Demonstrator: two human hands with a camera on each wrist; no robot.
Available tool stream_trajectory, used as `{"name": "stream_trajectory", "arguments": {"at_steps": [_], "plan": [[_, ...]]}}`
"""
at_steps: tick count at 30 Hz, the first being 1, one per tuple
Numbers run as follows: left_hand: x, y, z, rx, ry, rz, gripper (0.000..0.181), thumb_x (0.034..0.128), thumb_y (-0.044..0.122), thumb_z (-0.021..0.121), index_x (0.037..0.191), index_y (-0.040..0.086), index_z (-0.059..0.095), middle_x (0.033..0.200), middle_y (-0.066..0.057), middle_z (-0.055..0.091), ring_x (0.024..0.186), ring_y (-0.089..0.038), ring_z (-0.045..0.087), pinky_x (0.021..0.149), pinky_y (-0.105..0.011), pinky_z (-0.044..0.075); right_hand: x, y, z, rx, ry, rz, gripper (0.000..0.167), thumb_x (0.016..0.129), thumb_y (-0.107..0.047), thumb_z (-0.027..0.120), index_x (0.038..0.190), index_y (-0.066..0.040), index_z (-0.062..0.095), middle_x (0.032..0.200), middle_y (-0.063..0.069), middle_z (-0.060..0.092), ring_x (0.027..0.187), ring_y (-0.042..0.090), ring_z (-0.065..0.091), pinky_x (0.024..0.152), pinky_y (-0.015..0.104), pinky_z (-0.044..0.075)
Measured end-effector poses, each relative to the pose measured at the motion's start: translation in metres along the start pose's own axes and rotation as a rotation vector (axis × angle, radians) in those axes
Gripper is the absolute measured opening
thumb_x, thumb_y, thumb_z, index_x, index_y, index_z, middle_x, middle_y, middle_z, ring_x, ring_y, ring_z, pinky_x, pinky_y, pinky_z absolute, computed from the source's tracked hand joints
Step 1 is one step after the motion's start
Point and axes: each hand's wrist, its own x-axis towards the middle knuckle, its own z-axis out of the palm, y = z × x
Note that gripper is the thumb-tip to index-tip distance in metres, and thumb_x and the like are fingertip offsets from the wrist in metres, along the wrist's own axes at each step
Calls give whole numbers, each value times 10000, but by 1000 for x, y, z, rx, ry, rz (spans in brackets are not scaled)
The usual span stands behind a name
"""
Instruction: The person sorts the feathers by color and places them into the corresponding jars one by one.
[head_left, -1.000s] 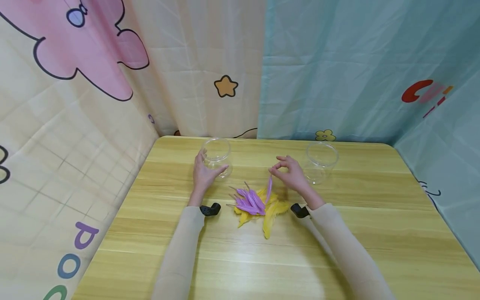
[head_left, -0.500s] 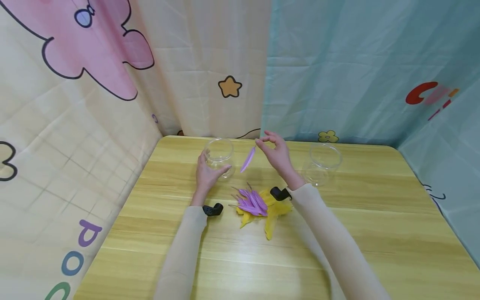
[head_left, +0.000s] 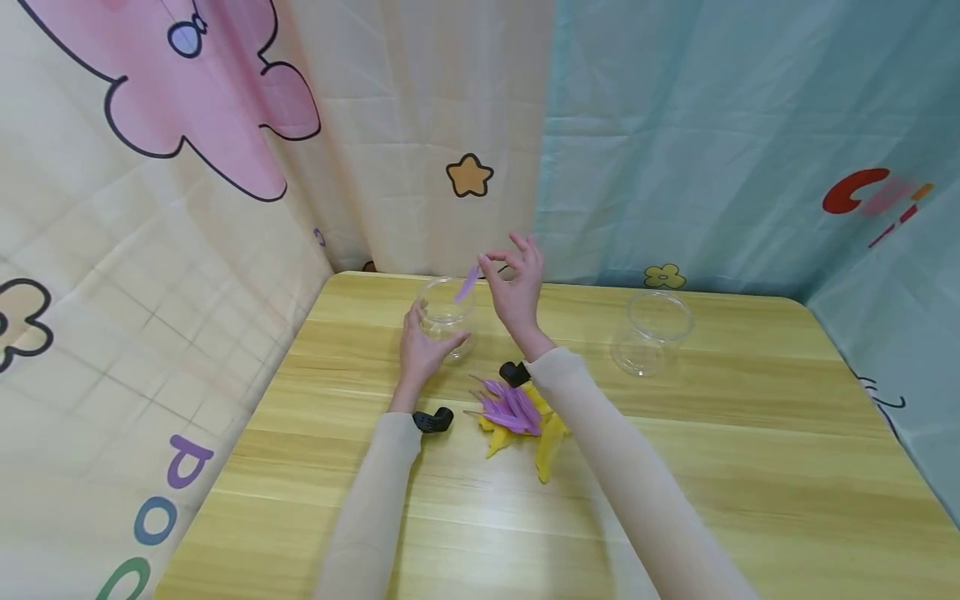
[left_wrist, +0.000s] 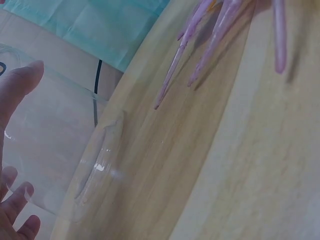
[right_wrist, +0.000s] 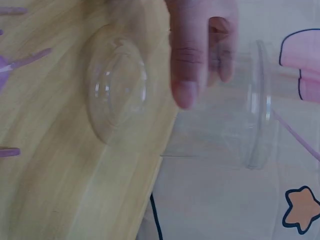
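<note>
In the head view the left hand [head_left: 424,350] grips a clear jar [head_left: 447,321] from its left side, thumb and fingers around the wall. The right hand [head_left: 517,292] pinches the end of a purple feather [head_left: 467,285], which hangs over the jar's rim. In the right wrist view the jar [right_wrist: 215,135] stands with fingers of a hand [right_wrist: 192,55] around it, and the feather [right_wrist: 295,134] shows by its rim. Several purple feathers [head_left: 512,410] lie on yellow feathers [head_left: 550,446] in front of the jar. The left wrist view shows purple quills [left_wrist: 172,67] beside the jar's base.
A second clear jar [head_left: 651,333] stands at the right of the wooden table [head_left: 735,433]. Printed curtains [head_left: 420,108] hang behind the table and along both sides. Black wrist cameras are on both wrists.
The right hand has lifted the purple feather from beside the pile and carried it left and up to the gripped jar. The left hand keeps its grip. The view has shifted slightly.
</note>
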Motion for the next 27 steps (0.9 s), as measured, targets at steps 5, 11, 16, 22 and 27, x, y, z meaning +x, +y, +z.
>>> {"name": "stream_trajectory", "arguments": {"at_steps": [5,11,16,22,27], "plan": [[0,1,4,5,-5,2,1035,636,464,856,1436,103,306,1389,-158,384,1243,-359,395,1000,-504,355,-10,15,-3,-114,-163,51,261,858,-305,717,978,-74,738,1424,135,423,1388,325,177,1102,518,109],[0,3,1,12,-9,-17,1071,629,491,852,1455,112,285,1391,-145,380,1238,-340,395,997,-494,363,-20,34,-22,-138,-266,158,355,874,-336,692,1076,-44,688,1420,156,418,1378,364,186,1099,530,116],[0,3,-1,21,-19,-34,1103,623,517,843,1470,119,260,1408,-122,374,1250,-326,386,1008,-490,354,-30,48,-40,-224,-414,229,359,876,-378,676,1029,-54,705,1420,198,397,1390,383,122,1093,565,89],[1,2,0,19,-24,-40,1109,617,528,841,1472,132,256,1418,-111,364,1267,-322,373,1020,-496,339,-43,55,-57,-337,-649,263,335,851,-388,699,882,-57,741,1444,210,369,1393,413,70,1092,580,78],[1,0,2,21,-15,-28,1090,621,501,851,1466,136,268,1397,-130,376,1254,-313,382,1017,-484,343,-52,57,-66,-436,-830,186,293,849,-386,699,803,-100,744,1455,206,360,1389,437,59,1080,601,118]]}}
